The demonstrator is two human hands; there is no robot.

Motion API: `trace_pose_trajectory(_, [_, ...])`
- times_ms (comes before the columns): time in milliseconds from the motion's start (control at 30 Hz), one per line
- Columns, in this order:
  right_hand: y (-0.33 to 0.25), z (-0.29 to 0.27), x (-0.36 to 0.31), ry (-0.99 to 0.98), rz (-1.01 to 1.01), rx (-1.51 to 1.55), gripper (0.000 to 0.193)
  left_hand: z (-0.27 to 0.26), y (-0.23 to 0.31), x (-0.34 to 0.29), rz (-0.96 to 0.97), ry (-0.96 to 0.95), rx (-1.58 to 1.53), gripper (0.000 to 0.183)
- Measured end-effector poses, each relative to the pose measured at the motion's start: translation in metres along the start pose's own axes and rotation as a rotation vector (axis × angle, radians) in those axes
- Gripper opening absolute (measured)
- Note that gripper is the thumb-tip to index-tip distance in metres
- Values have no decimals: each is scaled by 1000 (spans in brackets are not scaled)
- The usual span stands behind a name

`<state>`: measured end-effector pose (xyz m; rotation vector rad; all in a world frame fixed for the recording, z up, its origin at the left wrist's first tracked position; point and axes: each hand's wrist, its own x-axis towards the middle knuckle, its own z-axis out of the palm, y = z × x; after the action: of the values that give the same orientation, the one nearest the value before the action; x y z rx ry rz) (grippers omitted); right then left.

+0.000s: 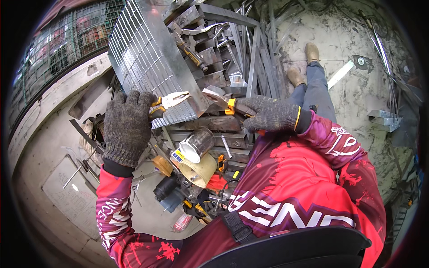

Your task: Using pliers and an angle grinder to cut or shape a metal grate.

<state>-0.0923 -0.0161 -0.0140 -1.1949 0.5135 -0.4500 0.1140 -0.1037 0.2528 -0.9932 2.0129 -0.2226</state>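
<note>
Both my hands wear dark grey knit gloves. My left hand (128,125) is closed around the yellow-and-black handles of a pair of pliers (175,99), whose pale steel jaws point right across a sheet-metal piece. My right hand (269,113) grips a second pair of pliers (216,95) with orange-and-black handles, its jaws aimed left at the edge of the same piece. This sheet-metal piece (172,58) is bent, shiny, and joined to a wire grid (142,58). Whether either set of jaws bites on the metal, I cannot tell.
Locking pliers (187,33) and a yellow-and-black handled tool (192,56) lie on the workbench among metal offcuts. Steel profiles (254,62) stand beyond. Nearer are a metal can (199,140), a cream tub (202,172) and a dark cylinder (166,186). Green mesh (58,53) borders the left.
</note>
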Motion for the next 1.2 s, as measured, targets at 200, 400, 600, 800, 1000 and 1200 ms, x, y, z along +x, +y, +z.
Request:
trace_pose_trajectory(200, [-14, 0, 11, -227, 71, 182, 38, 39, -20, -14, -45, 58, -190, 37])
trace_pose_trajectory(400, [-15, 11, 13, -248, 102, 472, 30, 30, -12, -15, -31, 173, -108, 42])
trace_pose_trajectory(600, [-9, 10, 16, -219, 97, 322, 34, -4, -1, -10, -122, 100, 177, 65])
trace_pose_trajectory(800, [-10, 10, 15, -177, 69, 343, 33, -14, 2, -6, -82, 37, 200, 71])
trace_pose_trajectory(1000, [-9, 6, 17, -283, 86, 380, 31, -29, 8, -2, -115, -74, 158, 70])
trace_pose_trajectory(1200, [-6, 0, 13, -377, 80, 583, 25, -37, 12, 7, -73, -133, 179, 68])
